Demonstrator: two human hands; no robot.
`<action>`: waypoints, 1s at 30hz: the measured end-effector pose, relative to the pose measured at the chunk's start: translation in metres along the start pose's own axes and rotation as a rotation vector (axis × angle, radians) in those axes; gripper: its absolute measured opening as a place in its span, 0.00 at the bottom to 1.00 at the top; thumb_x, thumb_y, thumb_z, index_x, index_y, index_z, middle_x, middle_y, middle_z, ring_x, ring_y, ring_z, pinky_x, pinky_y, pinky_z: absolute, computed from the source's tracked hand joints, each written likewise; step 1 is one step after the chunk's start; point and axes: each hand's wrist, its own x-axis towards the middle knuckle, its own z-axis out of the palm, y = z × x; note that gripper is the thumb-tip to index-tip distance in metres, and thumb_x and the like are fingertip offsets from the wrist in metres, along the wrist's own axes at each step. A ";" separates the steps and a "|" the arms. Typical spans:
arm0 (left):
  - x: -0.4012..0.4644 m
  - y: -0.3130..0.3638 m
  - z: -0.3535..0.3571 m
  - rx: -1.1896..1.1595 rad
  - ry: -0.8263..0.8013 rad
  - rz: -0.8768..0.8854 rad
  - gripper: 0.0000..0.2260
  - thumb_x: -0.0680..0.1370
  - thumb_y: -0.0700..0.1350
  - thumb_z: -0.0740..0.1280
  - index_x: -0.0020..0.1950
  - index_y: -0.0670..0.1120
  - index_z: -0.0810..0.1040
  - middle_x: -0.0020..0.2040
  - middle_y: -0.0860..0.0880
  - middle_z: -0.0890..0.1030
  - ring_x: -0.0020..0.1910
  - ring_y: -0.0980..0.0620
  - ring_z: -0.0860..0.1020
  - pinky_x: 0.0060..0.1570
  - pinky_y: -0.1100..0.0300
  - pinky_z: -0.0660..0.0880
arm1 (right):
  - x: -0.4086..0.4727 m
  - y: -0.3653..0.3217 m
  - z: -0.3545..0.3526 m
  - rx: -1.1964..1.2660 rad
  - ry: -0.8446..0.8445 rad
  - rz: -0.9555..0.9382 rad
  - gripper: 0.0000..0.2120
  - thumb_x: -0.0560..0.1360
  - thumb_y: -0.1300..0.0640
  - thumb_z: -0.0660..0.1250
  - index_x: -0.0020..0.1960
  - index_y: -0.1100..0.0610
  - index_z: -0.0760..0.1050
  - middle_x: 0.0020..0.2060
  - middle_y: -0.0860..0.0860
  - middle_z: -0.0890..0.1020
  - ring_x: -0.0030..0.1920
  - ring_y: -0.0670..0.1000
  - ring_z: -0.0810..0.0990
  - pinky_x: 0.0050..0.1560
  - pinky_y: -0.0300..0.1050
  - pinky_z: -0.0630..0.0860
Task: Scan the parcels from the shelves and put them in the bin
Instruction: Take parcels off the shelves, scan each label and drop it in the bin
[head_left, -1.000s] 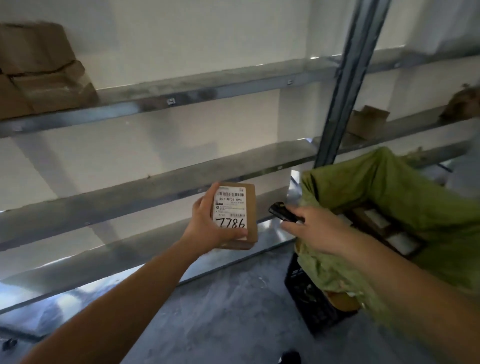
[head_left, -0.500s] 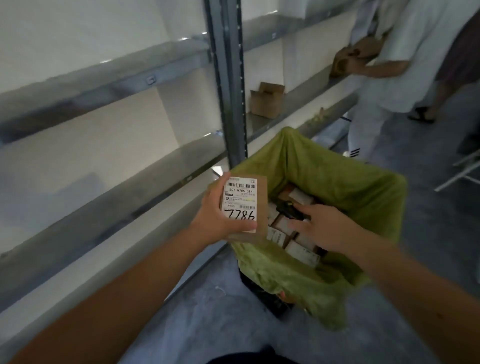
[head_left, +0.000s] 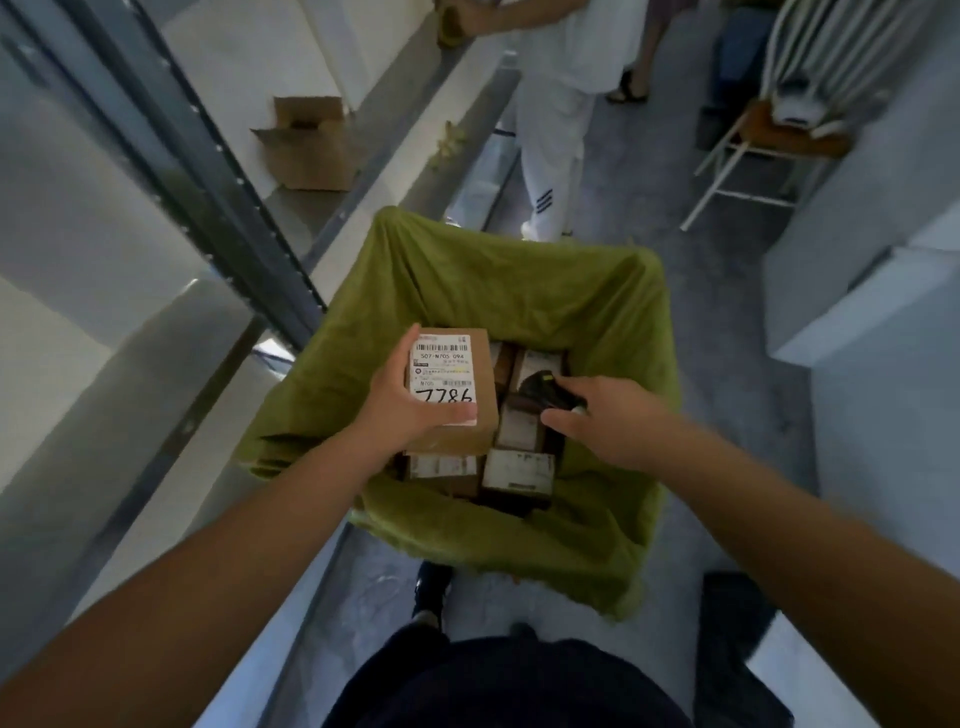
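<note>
Left hand (head_left: 410, 410) gripping labelled parcel (head_left: 451, 387) at frame centre, long axis running up-frame, directly above left half of green-lined bin (head_left: 519, 270); right hand (head_left: 608, 415) just right, curled round dark scanner (head_left: 550, 391), over stacked parcels (head_left: 517, 470) below.

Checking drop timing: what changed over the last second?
The left hand carried the labelled parcel from in front of the shelves to over the green-lined bin; the right hand with the black scanner followed. Both grips unchanged; parcel not yet released.
</note>
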 end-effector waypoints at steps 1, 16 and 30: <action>0.013 -0.002 0.002 0.007 -0.035 -0.005 0.61 0.58 0.49 0.89 0.83 0.60 0.56 0.70 0.55 0.74 0.69 0.52 0.75 0.70 0.44 0.75 | 0.002 0.000 0.002 0.015 0.016 0.030 0.32 0.82 0.35 0.61 0.82 0.47 0.62 0.58 0.48 0.78 0.51 0.48 0.79 0.45 0.45 0.75; 0.139 -0.072 0.074 0.042 -0.481 -0.341 0.57 0.64 0.47 0.87 0.85 0.59 0.55 0.73 0.52 0.71 0.71 0.47 0.71 0.72 0.43 0.71 | 0.008 -0.014 0.056 0.296 0.108 0.534 0.33 0.82 0.37 0.63 0.82 0.48 0.61 0.70 0.52 0.77 0.59 0.52 0.79 0.51 0.46 0.74; 0.141 -0.101 0.163 0.093 -0.339 -0.296 0.38 0.79 0.38 0.74 0.83 0.53 0.59 0.77 0.46 0.72 0.73 0.43 0.73 0.70 0.50 0.73 | 0.000 -0.008 0.081 0.405 0.150 0.747 0.35 0.80 0.33 0.62 0.82 0.46 0.60 0.68 0.53 0.77 0.50 0.53 0.82 0.55 0.54 0.81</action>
